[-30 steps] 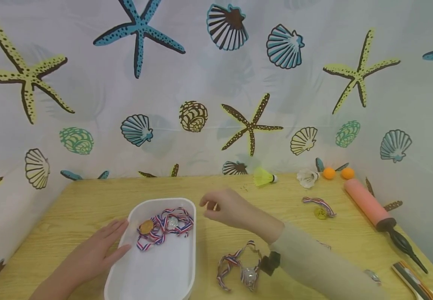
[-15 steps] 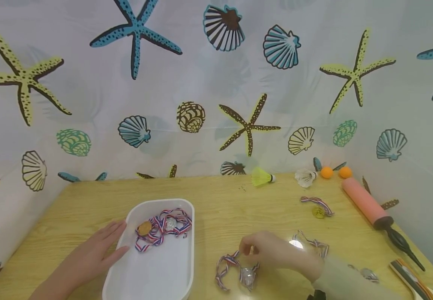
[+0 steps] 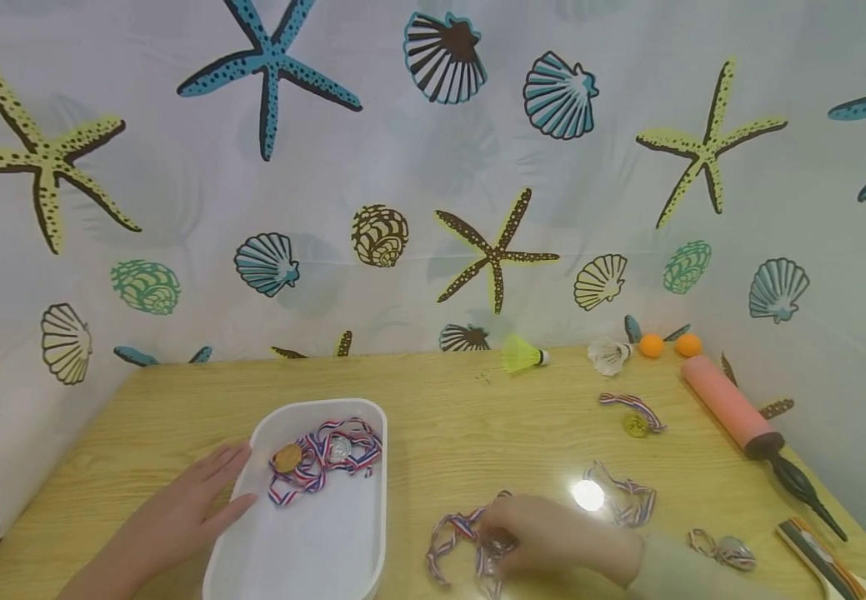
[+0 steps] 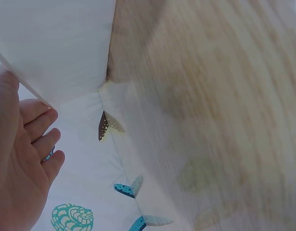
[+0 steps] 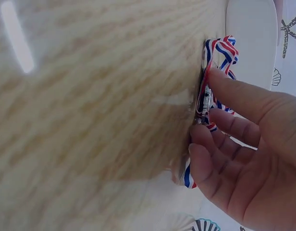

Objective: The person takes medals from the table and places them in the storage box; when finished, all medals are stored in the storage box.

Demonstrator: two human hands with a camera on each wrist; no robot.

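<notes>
My left hand (image 3: 181,517) rests its straight fingers and thumb against the left rim of a white plastic tub (image 3: 320,550). Inside the tub lie a bronze-coloured medal (image 3: 287,457) and a silver medal (image 3: 338,449) on red, white and blue ribbons. On the wooden table right of the tub, my right hand (image 3: 545,533) has its thumb and fingers around another silver medal (image 5: 206,100), seen nearly edge-on in the right wrist view. Its striped ribbon (image 3: 443,542) trails left toward the tub. The fingers partly cover this medal.
Farther right lie a loose striped ribbon (image 3: 631,500), a silver medal (image 3: 735,552) and a gold medal (image 3: 636,425). A pink balloon pump (image 3: 728,408), orange balls (image 3: 652,346), a yellow shuttlecock (image 3: 521,355) and a white shuttlecock (image 3: 608,357) stand toward the back. Patterned cloth (image 3: 372,317) hangs behind.
My right hand has moved from beside the tub's right rim down and right to the silver medal, and its fingers have closed around it. The left hand stays at the tub.
</notes>
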